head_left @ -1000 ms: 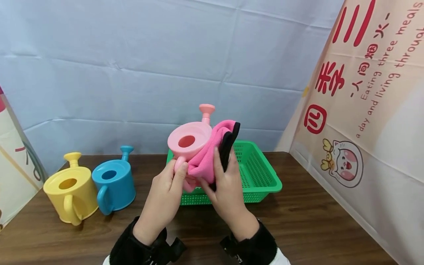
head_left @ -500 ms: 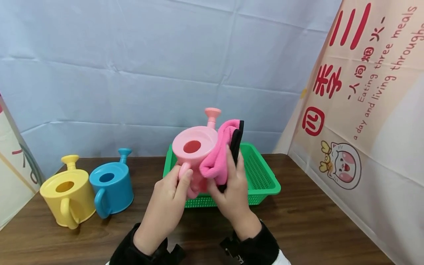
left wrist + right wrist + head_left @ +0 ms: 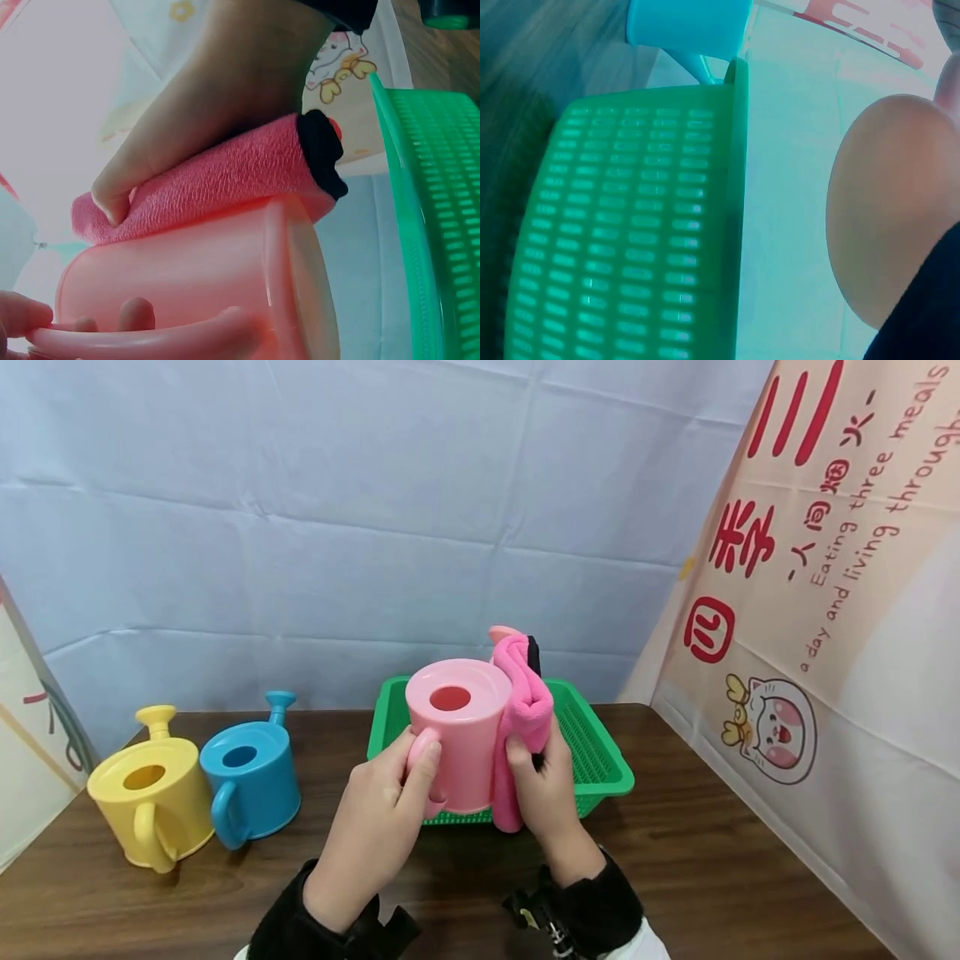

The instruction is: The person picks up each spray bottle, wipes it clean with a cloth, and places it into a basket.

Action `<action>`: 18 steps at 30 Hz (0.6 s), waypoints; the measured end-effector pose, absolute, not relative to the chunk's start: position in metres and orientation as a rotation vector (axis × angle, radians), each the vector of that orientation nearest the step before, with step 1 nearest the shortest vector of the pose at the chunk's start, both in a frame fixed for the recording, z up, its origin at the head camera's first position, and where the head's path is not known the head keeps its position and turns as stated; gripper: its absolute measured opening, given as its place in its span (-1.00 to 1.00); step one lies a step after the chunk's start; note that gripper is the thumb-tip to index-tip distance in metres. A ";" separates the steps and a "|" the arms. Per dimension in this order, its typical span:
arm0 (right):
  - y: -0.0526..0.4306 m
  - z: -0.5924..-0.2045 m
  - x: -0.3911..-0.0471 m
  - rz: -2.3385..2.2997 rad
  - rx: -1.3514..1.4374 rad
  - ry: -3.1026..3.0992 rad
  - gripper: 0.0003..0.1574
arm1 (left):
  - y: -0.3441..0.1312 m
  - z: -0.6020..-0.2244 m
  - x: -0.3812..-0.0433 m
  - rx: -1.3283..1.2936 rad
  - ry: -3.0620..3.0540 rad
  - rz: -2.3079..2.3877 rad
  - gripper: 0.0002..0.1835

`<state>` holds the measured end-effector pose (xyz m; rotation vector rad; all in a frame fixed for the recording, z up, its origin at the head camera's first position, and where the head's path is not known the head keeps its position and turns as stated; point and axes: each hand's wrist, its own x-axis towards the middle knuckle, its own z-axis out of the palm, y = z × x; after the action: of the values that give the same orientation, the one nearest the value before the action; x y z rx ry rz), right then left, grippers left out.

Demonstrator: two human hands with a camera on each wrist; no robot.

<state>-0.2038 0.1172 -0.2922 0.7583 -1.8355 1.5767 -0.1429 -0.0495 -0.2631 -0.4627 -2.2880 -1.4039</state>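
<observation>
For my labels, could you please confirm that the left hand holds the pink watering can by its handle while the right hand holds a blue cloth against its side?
Not quite: the cloth in the right hand is pink, not blue, as the head view shows; the rest stands.

1. Pink watering can (image 3: 476,760) at the clock's centre: plain light pink, its top hole coral red.
2. Cloth (image 3: 525,702), three o'clock from it: hot pink with black edging.
3. Basket (image 3: 611,781): bright green, its walls patterned with rows of slots.
4. Toward nine o'clock: a solid blue watering can (image 3: 266,785) and a solid yellow watering can (image 3: 180,802).
5. Tabletop (image 3: 675,877): dark brown, wood-grained.
6. Backdrop (image 3: 300,485), twelve o'clock: pale blue.
7. Sheet (image 3: 885,652), two o'clock: beige and white, printed with red lettering (image 3: 821,412) and a pink-cheeked white cat (image 3: 780,735).
</observation>
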 end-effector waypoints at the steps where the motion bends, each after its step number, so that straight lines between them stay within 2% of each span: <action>1: 0.116 -0.292 -0.204 1.587 0.759 -1.840 -0.58 | -0.050 -0.264 -0.143 -0.454 -2.286 -1.405 -0.75; 11: 0.119 -0.294 -0.204 1.691 0.816 -1.781 -0.56 | -0.050 -0.265 -0.145 -0.428 -2.265 -1.293 -0.75; 15: 0.120 -0.295 -0.205 1.673 0.847 -1.713 -0.63 | -0.049 -0.268 -0.145 -0.432 -2.246 -1.326 -0.78; 18: 0.117 -0.294 -0.203 1.627 0.876 -1.672 -0.71 | -0.049 -0.269 -0.144 -0.428 -2.238 -1.362 -0.72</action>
<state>-0.2029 0.1174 -0.2940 0.8759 -1.6720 1.6273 -0.1437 -0.0489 -0.2686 -0.4279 -2.2376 -1.3616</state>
